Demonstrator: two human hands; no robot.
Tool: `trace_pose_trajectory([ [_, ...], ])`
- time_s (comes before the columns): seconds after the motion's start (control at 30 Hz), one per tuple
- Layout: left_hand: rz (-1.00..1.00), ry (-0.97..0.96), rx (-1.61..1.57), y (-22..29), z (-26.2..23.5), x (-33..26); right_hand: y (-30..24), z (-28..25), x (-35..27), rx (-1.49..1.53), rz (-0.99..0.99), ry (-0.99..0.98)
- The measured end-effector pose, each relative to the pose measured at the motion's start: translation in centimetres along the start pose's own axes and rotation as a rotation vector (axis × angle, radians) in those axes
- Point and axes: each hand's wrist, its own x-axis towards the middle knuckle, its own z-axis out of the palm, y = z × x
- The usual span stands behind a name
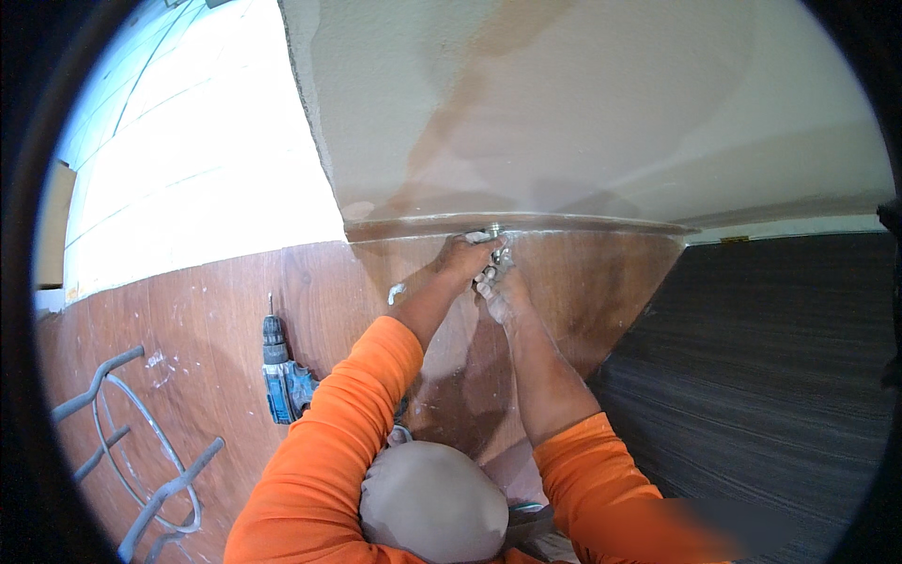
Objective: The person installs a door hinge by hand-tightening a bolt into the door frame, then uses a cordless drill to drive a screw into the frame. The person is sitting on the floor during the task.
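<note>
My left hand (466, 257) is at the foot of the wall, its fingers closed around a small shiny metal fitting (495, 228) against the baseboard. Just below and to the right, my right hand (505, 289) has its dusty white fingers bent together. Small metallic-looking bits show between the two hands, but the fingers cover most of them, so their kind is unclear. A blue and black cordless drill (287, 390) lies on the wood-look floor left of my left forearm, its bit pointing toward the wall.
The beige wall (601, 103) rises in front of my hands, ending at a corner on the left. A dark, streaked panel (752, 367) stands on the right. Grey bent metal tubes (174, 489) stand at lower left. A white scrap (396, 293) lies near my left forearm.
</note>
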Motion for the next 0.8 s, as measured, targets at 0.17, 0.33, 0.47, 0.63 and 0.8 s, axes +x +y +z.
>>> trace_pose_trajectory([
  [0.17,-0.017,0.042,0.012,0.2,0.1,-0.4,0.4,0.7,-0.2,0.125,-0.079,0.047],
  [0.33,-0.065,-0.040,-0.021,1.8,-0.1,-1.6,0.5,0.5,-0.4,-0.004,-0.029,0.081],
  [0.47,-0.021,-0.051,-0.051,1.9,-0.6,-1.5,0.8,0.2,-0.1,0.091,-0.045,0.012],
  [0.63,-0.074,-0.125,-0.170,2.1,-1.3,-1.9,0.5,0.6,-0.3,0.075,-0.084,0.001],
  [0.8,-0.095,-0.157,-0.201,2.8,-1.2,-2.5,-0.5,1.1,-1.3,0.031,-0.011,-0.005],
])
